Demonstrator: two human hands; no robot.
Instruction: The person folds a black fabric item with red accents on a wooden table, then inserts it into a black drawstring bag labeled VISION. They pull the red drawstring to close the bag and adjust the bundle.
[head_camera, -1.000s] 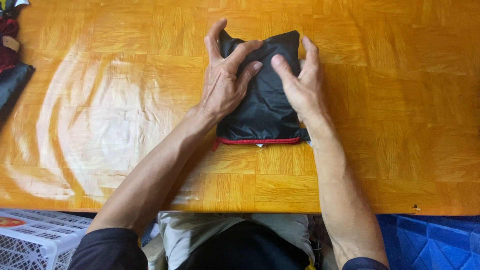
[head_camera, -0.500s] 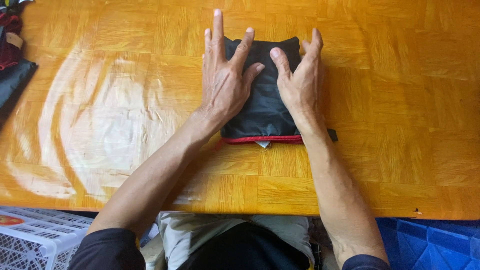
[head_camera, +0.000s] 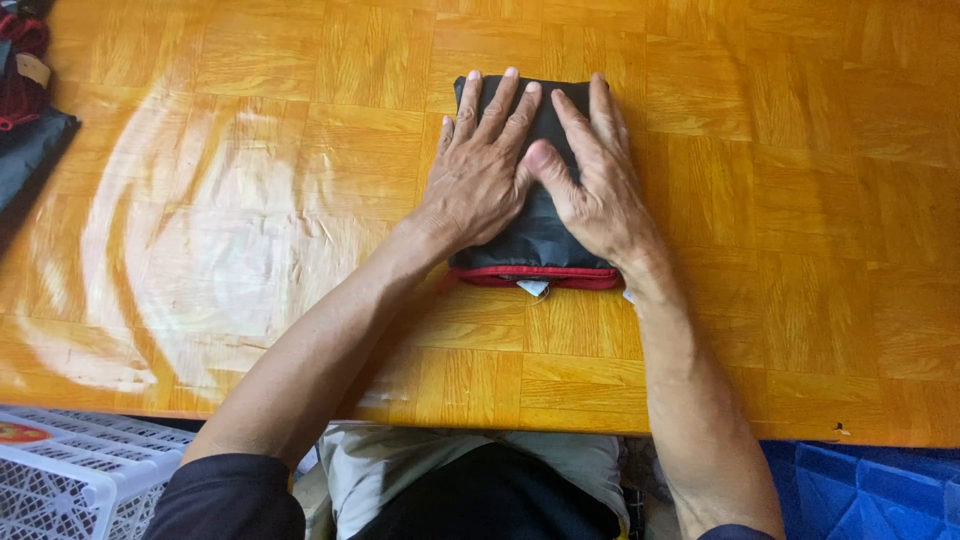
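1. Nearest, below the table edge, a white plastic basket (head_camera: 70, 470) sits at the near left and a blue crate (head_camera: 870, 490) at the near right; neither is touched.
2. On the wooden table (head_camera: 250, 150), just right of centre, lies the folded black garment (head_camera: 540, 225), its red-trimmed edge and a small white tag facing the near side.
3. The left hand (head_camera: 480, 175) and the right hand (head_camera: 595, 180) lie flat on top, side by side and touching, fingers spread, pressing down rather than gripping.
4. The fabric looks slick, so the folds may spring open or slide on the glossy top once the pressure is lifted.
5. At the far left, dark and red clothes (head_camera: 25, 100) lie well apart.
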